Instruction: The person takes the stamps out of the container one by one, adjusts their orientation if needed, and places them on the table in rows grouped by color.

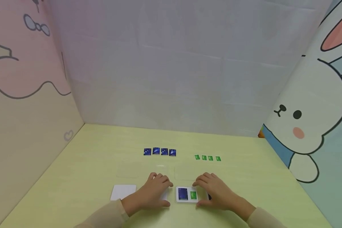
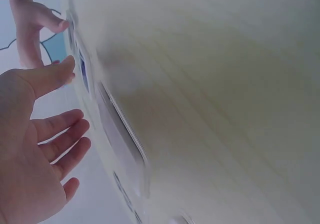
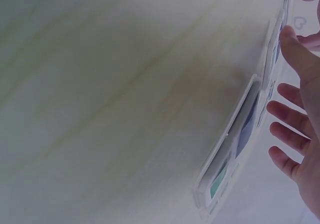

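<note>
- We are looking at a pale yellow tabletop (image 1: 259, 177), with everything lying between its back edge and the hands.
- We are seeing the left hand (image 1: 155, 191) hanging over a partly hidden white rectangular tray (image 1: 164, 194); its fingers are spreading loosely, thumb apart, holding nothing.
- The right hand (image 1: 215, 193) is reaching over the trays nearer the right edge, its fingers likewise bending slightly and standing apart, pinching nothing; we are not able to tell whether the fingertips are touching.
- Between the hands, a white rounded-corner tray (image 1: 189, 197) is carrying a dark blue rectangular piece (image 1: 183, 194) and, just beside it, a small bright green piece (image 1: 193, 195).
- In the right wrist view we are finding another such tray by the right hand, also bearing a blue panel (image 3: 246, 129) and a green panel (image 3: 218, 182).
- Nearer the left edge, a plain white tray (image 1: 123, 191) is showing no coloured piece.
- We are judging two trays done and two left, though the left hand is hiding much of one.
- Toward the back edge, a row of four dark blue squares (image 1: 164, 151) and a row of four small green pieces (image 1: 204, 157) are lying apart, seemingly unused.
</note>
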The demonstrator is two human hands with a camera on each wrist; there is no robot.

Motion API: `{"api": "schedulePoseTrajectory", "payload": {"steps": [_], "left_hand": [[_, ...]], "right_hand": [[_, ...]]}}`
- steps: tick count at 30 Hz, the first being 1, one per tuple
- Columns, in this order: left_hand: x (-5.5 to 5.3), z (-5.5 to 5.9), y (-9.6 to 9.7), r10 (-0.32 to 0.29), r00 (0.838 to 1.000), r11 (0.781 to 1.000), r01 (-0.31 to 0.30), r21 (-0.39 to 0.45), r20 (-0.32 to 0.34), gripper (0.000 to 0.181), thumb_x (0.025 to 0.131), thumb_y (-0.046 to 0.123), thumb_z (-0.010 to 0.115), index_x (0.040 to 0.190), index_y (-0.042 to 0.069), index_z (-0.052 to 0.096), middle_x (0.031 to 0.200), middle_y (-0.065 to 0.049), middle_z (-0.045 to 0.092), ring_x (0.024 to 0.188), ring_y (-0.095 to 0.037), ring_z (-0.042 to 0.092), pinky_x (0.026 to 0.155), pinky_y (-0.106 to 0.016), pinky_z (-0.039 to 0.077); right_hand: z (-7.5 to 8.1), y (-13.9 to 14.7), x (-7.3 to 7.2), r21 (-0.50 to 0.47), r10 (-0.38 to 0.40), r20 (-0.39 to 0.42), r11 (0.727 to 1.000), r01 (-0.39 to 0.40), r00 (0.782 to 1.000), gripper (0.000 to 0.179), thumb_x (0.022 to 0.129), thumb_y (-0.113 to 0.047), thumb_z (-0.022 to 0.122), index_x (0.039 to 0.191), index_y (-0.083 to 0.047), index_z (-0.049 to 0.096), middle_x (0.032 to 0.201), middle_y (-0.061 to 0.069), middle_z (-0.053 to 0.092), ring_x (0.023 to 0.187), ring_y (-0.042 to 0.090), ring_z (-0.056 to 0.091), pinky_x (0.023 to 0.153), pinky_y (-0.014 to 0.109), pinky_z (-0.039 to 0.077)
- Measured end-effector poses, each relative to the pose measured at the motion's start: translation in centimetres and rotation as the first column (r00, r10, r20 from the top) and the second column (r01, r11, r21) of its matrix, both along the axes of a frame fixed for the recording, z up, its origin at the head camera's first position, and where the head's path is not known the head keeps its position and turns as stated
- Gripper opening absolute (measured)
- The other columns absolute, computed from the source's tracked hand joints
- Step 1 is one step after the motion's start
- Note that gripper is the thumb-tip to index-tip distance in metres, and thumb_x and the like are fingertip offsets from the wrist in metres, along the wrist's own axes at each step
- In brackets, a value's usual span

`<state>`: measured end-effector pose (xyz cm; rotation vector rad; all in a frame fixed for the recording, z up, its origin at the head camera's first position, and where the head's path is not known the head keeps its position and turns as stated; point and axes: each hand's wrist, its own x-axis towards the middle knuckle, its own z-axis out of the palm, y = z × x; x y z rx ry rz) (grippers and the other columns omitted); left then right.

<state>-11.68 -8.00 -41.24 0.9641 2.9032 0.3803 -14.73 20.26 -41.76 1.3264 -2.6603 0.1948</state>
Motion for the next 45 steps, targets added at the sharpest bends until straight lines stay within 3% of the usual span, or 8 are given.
{"api": "schedulePoseTrajectory", "payload": {"steps": [10, 18, 28, 45], "left_hand": [[-0.8, 0.1, 2.2, 0.002, 1.0, 0.998, -0.002, -0.066, 0.003, 0.054, 0.079, 0.05, 0.071, 0.123, 0.02, 0.061, 0.121, 0.005, 0.061, 0.113, -0.014, 0.052, 0.103, -0.042, 0.033], [-1.0, -0.8, 3.4, 0.028, 1.0, 0.996, -0.028, -0.081, 0.006, 0.055, 0.079, 0.051, 0.07, 0.124, 0.02, 0.061, 0.119, 0.003, 0.061, 0.11, -0.015, 0.052, 0.102, -0.041, 0.034], [-1.0, -1.7, 4.7, 0.115, 0.993, 0.991, -0.115, -0.068, -0.013, 0.057, 0.079, 0.054, 0.068, 0.121, 0.016, 0.062, 0.115, 0.0, 0.063, 0.106, -0.017, 0.053, 0.099, -0.042, 0.035], [-0.3, -1.9, 5.7, 0.236, 0.972, 0.972, -0.236, 0.005, -0.021, 0.055, 0.08, 0.055, 0.067, 0.114, 0.012, 0.065, 0.106, -0.003, 0.063, 0.104, -0.022, 0.055, 0.098, -0.044, 0.037]], "right_hand": [[-0.2, -0.2, 0.1, -0.006, -0.003, 0.014, 1.0, 0.003, 1.0, 0.063, 0.077, -0.068, 0.062, 0.116, -0.018, 0.064, 0.109, -0.01, 0.063, 0.104, 0.009, 0.054, 0.09, 0.035, 0.047], [-0.4, -0.3, 0.2, 0.01, -0.025, 0.077, 1.0, 0.024, 0.997, 0.064, 0.078, -0.067, 0.061, 0.116, -0.016, 0.064, 0.11, -0.009, 0.064, 0.104, 0.01, 0.055, 0.091, 0.037, 0.047], [-0.4, -0.5, 0.2, 0.001, -0.033, 0.095, 0.999, 0.033, 0.995, 0.06, 0.079, -0.063, 0.064, 0.116, -0.015, 0.065, 0.109, -0.008, 0.064, 0.103, 0.01, 0.055, 0.092, 0.035, 0.047], [-0.4, -1.0, 0.1, -0.006, -0.043, 0.097, 0.999, 0.044, 0.994, 0.05, 0.078, -0.053, 0.072, 0.111, -0.016, 0.066, 0.103, -0.008, 0.063, 0.099, 0.009, 0.055, 0.09, 0.033, 0.048]]}}
